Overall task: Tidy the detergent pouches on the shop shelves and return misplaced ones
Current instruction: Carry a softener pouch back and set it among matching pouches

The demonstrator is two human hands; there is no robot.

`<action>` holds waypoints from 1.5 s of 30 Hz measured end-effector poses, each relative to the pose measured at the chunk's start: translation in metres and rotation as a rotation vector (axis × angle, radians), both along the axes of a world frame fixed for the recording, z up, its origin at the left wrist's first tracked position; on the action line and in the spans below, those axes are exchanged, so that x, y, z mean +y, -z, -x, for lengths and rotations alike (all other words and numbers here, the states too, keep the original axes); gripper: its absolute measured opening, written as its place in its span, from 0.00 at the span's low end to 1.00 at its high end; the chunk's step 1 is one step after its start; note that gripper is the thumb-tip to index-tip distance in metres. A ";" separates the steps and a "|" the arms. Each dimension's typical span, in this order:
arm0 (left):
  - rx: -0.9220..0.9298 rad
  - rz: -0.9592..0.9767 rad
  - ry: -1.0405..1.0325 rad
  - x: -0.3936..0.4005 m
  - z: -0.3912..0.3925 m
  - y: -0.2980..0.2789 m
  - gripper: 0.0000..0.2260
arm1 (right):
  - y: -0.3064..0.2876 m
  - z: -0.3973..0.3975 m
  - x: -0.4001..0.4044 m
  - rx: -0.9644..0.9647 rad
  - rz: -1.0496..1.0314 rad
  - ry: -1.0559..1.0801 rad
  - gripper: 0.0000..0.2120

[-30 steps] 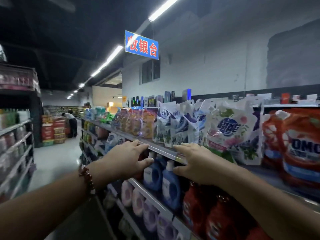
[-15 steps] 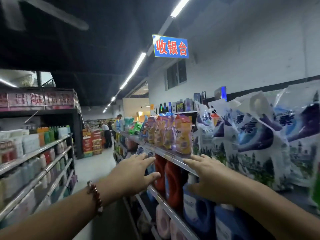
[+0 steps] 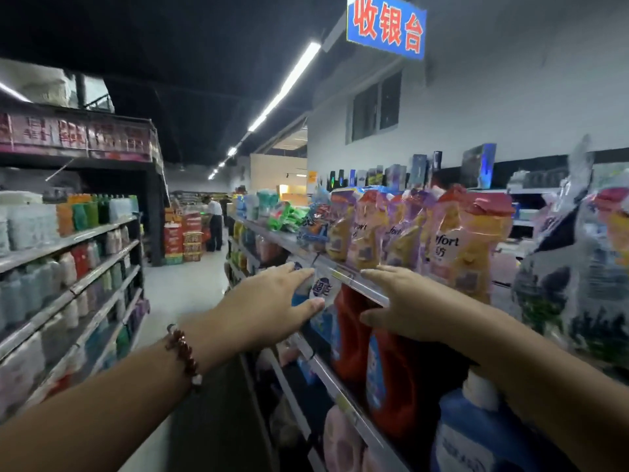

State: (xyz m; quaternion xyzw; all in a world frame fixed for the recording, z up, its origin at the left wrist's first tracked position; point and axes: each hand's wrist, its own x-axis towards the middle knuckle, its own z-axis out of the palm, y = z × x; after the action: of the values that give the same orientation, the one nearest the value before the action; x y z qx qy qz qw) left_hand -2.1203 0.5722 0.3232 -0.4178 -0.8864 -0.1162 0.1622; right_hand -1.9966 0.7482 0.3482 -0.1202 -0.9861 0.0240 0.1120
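Both my hands reach out flat in front of the right-hand shelving, holding nothing. My left hand (image 3: 272, 301) hovers with straight fingers at the level of the top shelf edge (image 3: 340, 275). My right hand (image 3: 405, 301) is spread beside it, just below the shelf edge, in front of red bottles (image 3: 350, 332). On the top shelf stand yellow and pink Comfort pouches (image 3: 459, 247). White and dark blue detergent pouches (image 3: 578, 267) are at the far right. Green pouches (image 3: 289, 216) lie farther down the shelf.
A second shelving unit (image 3: 68, 267) with bottles lines the left side of the aisle. The floor (image 3: 183, 287) runs between them. A person (image 3: 214, 223) stands far down by stacked red boxes (image 3: 183, 236). A blue sign (image 3: 386, 27) hangs overhead. Blue and pink bottles fill the lower right shelves.
I have moved down the aisle along the shelf. The white pouches slid off to the right and the Comfort pouches came close. Both hands stayed flat and outstretched.
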 end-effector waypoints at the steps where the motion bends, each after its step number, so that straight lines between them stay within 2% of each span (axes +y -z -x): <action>1: 0.000 -0.014 0.029 0.006 0.024 0.002 0.30 | 0.001 0.018 0.005 0.005 0.010 0.027 0.38; 6: -0.071 -0.016 0.211 0.054 0.133 0.002 0.31 | 0.004 0.085 0.038 0.045 0.143 0.235 0.36; 9: -0.058 -0.034 0.318 0.100 0.178 0.004 0.31 | 0.009 0.103 0.053 0.166 0.244 0.358 0.33; 11: -0.077 -0.069 0.394 0.134 0.196 0.006 0.31 | 0.013 0.112 0.063 0.233 0.292 0.427 0.34; 17: -0.061 -0.163 0.486 0.222 0.245 0.015 0.32 | 0.014 0.165 0.095 0.422 0.415 0.449 0.36; 19: -0.082 -0.200 0.492 0.241 0.266 0.019 0.32 | 0.011 0.195 0.110 0.471 0.489 0.455 0.30; 21: -0.099 -0.200 0.535 0.257 0.286 0.026 0.34 | 0.005 0.226 0.127 0.596 0.604 0.467 0.09; 22: -0.100 -0.183 0.568 0.263 0.294 0.030 0.34 | 0.001 0.240 0.135 0.664 0.675 0.445 0.05; 25: -0.086 -0.157 0.676 0.276 0.323 0.041 0.35 | -0.006 0.286 0.156 0.869 0.995 0.384 0.07; 28: -0.128 -0.246 0.813 0.282 0.344 0.052 0.33 | -0.006 0.316 0.168 1.015 0.998 0.422 0.08; 31: -0.311 -0.373 0.929 0.288 0.365 0.061 0.30 | -0.006 0.332 0.180 1.073 0.802 0.553 0.12; 34: -0.425 -0.446 0.998 0.293 0.379 0.064 0.28 | -0.005 0.345 0.180 1.119 0.554 0.663 0.10; 37: -0.538 -0.493 1.081 0.293 0.384 0.060 0.27 | -0.010 0.353 0.160 1.185 0.514 0.584 0.08; 39: -0.653 -0.576 1.176 0.294 0.389 0.055 0.30 | -0.018 0.352 0.138 1.295 0.521 0.507 0.07; 42: -0.964 -0.629 1.272 0.280 0.390 0.050 0.36 | -0.041 0.343 0.091 1.437 0.472 0.404 0.08; 45: -1.288 -0.536 1.356 0.250 0.383 0.047 0.44 | -0.055 0.334 0.038 1.458 0.541 0.370 0.11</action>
State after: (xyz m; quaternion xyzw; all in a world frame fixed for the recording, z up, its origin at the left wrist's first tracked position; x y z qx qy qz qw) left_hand -2.5031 0.8226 0.2766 -0.6455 -0.3206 -0.5891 -0.3654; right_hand -2.3310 0.7865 0.4029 -0.2588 -0.5887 0.3160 0.6976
